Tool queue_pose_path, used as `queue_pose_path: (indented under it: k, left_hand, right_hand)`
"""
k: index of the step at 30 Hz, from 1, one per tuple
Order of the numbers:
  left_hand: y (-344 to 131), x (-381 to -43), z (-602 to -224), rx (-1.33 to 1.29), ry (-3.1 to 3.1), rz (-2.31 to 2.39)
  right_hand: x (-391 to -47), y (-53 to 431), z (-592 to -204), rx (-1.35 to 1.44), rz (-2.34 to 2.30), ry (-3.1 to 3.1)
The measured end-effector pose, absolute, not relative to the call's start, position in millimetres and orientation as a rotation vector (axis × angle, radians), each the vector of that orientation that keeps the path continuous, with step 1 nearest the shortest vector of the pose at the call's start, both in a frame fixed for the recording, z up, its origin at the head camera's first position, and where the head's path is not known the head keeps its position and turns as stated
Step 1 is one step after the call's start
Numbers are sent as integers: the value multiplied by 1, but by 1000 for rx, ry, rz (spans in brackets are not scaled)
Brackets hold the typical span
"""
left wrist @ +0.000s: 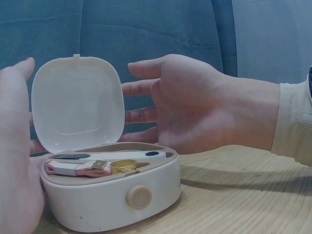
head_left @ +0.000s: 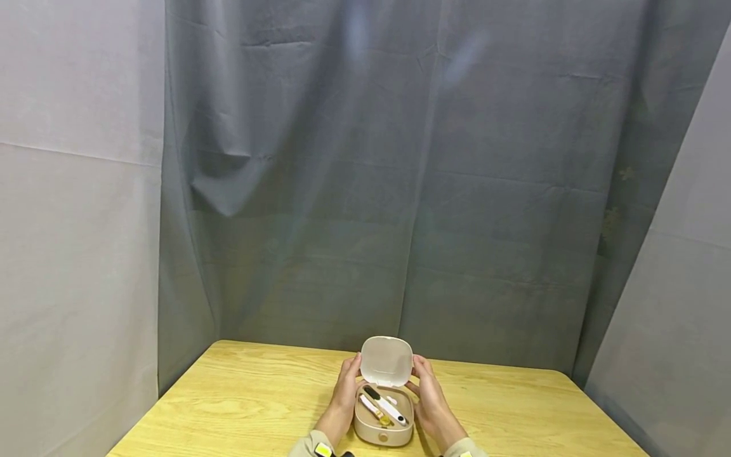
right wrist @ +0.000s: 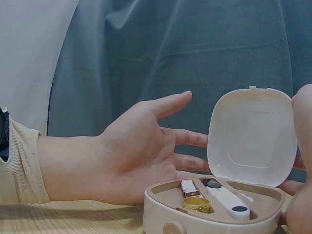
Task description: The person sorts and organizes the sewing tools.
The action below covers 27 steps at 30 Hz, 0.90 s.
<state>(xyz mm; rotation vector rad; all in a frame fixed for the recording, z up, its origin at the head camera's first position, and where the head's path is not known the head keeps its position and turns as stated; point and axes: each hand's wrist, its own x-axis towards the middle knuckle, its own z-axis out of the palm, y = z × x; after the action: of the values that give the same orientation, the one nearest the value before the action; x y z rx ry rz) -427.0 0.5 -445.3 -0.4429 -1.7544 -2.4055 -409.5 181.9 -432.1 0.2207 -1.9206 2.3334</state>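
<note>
A small cream box (head_left: 374, 435) with a round tan button stands on the table, its lid (head_left: 386, 360) swung upright. My left hand (head_left: 344, 395) is at the left side of the lid, fingers extended behind its edge. On the other side my right hand (head_left: 432, 405) mirrors it, fingers reaching behind the lid's right edge. Whether the fingertips touch the lid is hard to tell. Inside the tan tray lie a white tool (right wrist: 226, 201) with a dark end, a gold ring-shaped thimble (right wrist: 197, 204) and a folded pink-and-white strip (left wrist: 80, 168).
The light wooden table (head_left: 257, 393) extends to both sides of the box. A grey curtain (head_left: 342, 222) hangs behind its far edge, with pale cloth panels (head_left: 80, 222) at left and right.
</note>
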Motion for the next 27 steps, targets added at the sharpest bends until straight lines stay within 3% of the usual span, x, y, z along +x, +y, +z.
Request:
queue_pose_path:
  k: [27]
  left_hand:
    - [1, -428, -445, -448, -1759, -2399]
  right_hand:
    - [-412, 182, -431, 199, 2301, -1926]
